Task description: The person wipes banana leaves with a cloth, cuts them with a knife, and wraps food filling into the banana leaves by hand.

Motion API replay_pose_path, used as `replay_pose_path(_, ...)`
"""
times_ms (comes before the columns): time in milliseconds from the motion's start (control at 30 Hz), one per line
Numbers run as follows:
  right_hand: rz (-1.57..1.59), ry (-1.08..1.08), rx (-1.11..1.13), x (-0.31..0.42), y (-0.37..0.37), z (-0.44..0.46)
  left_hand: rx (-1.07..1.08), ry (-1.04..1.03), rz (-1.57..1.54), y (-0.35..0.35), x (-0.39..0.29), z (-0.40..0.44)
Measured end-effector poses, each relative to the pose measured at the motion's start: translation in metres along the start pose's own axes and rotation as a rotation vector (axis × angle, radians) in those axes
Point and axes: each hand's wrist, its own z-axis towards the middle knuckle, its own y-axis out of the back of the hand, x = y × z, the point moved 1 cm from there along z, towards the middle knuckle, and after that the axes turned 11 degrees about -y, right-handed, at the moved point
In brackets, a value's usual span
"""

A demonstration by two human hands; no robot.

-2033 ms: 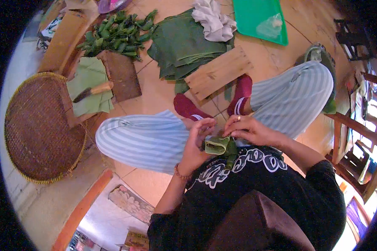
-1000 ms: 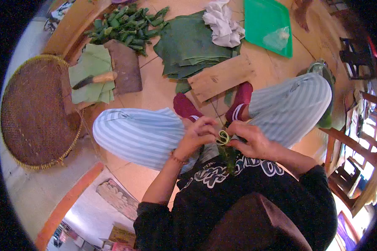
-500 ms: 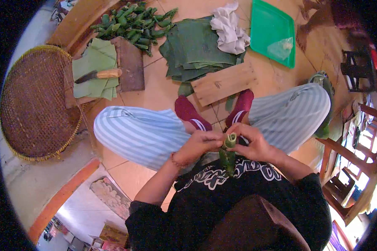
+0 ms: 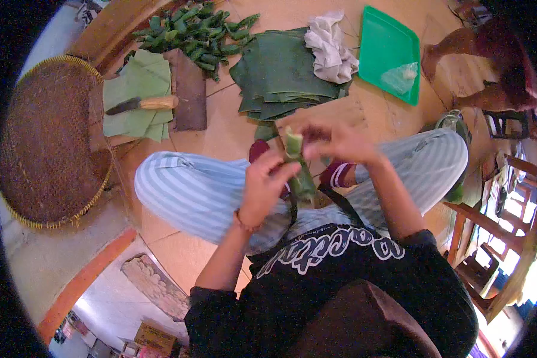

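Note:
A rolled green leaf (image 4: 304,184), open and pale at its upper end, stands tilted over my lap between my hands. My left hand (image 4: 262,188) grips it from the side, thumb and fingers closed around its middle. Close to the roll's upper end is my right hand (image 4: 343,143), smeared by motion; whether its fingers touch the leaf I cannot tell. Beyond the hands lies a wooden board (image 4: 340,113), partly covered by the right hand. A stack of dark green leaf sheets (image 4: 286,62) sits past the board.
A heap of green leaf rolls (image 4: 200,36) lies at the back. At left, a knife (image 4: 140,104) rests on pale leaf sheets (image 4: 140,74), near a woven tray (image 4: 53,143). A crumpled white cloth (image 4: 331,51) and a green tray (image 4: 388,36) are at right, near another person's legs (image 4: 453,48).
Both hands have moved forward, away from my shirt, with the leaf roll. My right hand has shifted from beside the roll to near its top and is now blurred.

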Motion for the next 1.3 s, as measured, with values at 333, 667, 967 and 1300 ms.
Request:
replay_pose_path(333,-0.546,-0.346,-0.622,-0.193,0.036,0.065,-0.257,0.020,-0.023,0.014,0.033,0.015)
replay_pose_path(667,-1.103,-0.225,-0.561,-0.181,0.019,0.062,-0.241,-0.019,0.006,0.016,0.024,0.017)
replay_pose_path(967,-0.022,-0.100,-0.422,-0.086,0.008,0.050,-0.306,-0.062,-0.026,0.019,0.026,0.013)
replay_pose_path(1300,-0.226,0.044,-0.351,0.008,-0.036,0.017,-0.320,-0.195,0.089,0.013,0.023,0.015)
